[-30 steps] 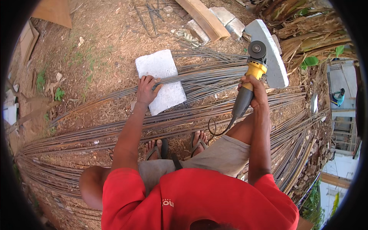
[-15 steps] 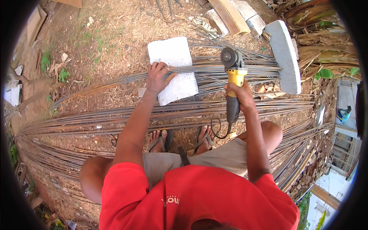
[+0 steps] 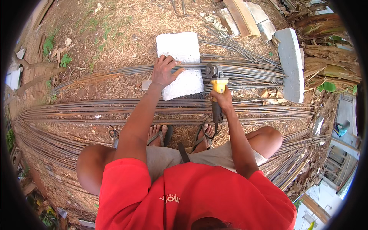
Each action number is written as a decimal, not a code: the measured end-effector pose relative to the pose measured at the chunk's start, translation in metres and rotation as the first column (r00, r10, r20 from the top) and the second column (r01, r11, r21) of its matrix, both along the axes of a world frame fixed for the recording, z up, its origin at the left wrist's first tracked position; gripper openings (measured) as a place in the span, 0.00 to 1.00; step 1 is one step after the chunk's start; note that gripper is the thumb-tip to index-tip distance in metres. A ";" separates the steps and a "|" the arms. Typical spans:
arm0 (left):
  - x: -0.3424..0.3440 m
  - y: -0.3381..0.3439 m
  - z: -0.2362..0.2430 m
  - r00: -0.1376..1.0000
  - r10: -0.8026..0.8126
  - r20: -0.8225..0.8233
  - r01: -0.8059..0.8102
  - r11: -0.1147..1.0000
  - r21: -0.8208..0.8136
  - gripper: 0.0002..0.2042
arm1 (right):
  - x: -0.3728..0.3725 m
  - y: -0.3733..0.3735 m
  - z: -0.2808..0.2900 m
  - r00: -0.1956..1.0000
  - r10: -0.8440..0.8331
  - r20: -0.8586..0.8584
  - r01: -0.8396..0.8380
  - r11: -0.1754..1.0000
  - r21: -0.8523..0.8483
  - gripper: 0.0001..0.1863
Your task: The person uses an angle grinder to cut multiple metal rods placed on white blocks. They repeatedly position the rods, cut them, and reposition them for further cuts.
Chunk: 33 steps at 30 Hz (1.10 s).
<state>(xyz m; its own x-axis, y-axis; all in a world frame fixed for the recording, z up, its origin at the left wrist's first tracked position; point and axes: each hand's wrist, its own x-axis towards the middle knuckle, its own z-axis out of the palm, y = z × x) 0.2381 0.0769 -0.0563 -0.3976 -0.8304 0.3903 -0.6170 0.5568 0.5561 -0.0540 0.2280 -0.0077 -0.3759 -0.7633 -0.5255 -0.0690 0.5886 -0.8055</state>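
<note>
A bundle of thin steel rods (image 3: 122, 71) runs across a white rectangular block (image 3: 178, 44) ahead of me. My left hand (image 3: 164, 71) is closed over the rods at the block's left side, its thumb pointing right. Closed around the body of a yellow and black angle grinder (image 3: 220, 84), my right hand (image 3: 223, 99) holds the tool upright. The grinder's disc (image 3: 209, 70) is by the rods just right of the block; whether it touches them I cannot tell. Its black cord hangs down toward my right foot (image 3: 207, 132).
More long rods (image 3: 92, 109) lie between my feet and the block. A second pale block (image 3: 290, 65) stands under the rods' right ends. Planks (image 3: 242, 17) and concrete pieces (image 3: 264, 27) lie at the far right. A distant person (image 3: 341, 128) is at the right edge.
My right hand has brought the grinder left and slightly down in the view, closer to the white block. My left hand stays on the rods.
</note>
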 end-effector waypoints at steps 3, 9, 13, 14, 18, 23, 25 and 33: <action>0.000 0.000 -0.001 1.000 0.007 -0.015 -0.008 1.000 -0.023 0.17 | 0.000 0.000 -0.003 0.999 0.024 0.035 -0.024 1.000 -0.010 0.27; 0.000 0.001 -0.002 0.998 0.012 -0.058 -0.013 1.000 -0.010 0.16 | 0.003 -0.001 -0.008 0.998 0.055 -0.038 -0.055 0.998 -0.007 0.26; 0.000 0.001 -0.002 0.998 0.021 -0.055 -0.022 1.000 -0.007 0.16 | 0.007 -0.003 -0.007 0.999 0.028 -0.032 -0.029 1.000 -0.008 0.25; -0.001 0.001 -0.001 0.998 0.022 -0.051 -0.022 1.000 -0.002 0.16 | 0.008 -0.003 -0.007 1.000 0.016 -0.014 -0.017 1.000 -0.013 0.24; 0.001 0.001 0.000 1.000 0.030 -0.006 -0.030 0.999 -0.017 0.16 | 0.010 -0.004 -0.006 1.000 0.004 0.007 -0.004 1.000 0.001 0.25; 0.002 0.002 0.000 1.000 0.025 0.003 -0.025 1.000 -0.004 0.17 | 0.009 -0.005 -0.009 1.000 0.011 0.016 -0.011 1.000 -0.013 0.25; 0.002 0.002 -0.001 1.000 0.024 -0.001 -0.024 1.000 -0.004 0.17 | 0.008 -0.005 -0.011 1.000 0.006 0.017 -0.006 1.000 -0.011 0.25; 0.003 0.001 -0.005 1.000 0.018 -0.004 -0.018 1.000 -0.018 0.17 | 0.003 -0.007 -0.022 0.999 0.037 -0.036 -0.037 0.999 0.005 0.23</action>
<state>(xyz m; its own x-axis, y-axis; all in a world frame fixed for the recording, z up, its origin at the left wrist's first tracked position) 0.2410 0.0782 -0.0611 -0.3808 -0.8304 0.4068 -0.6251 0.5554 0.5484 -0.0512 0.2210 -0.0298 -0.3664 -0.7747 -0.5154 -0.1195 0.5885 -0.7996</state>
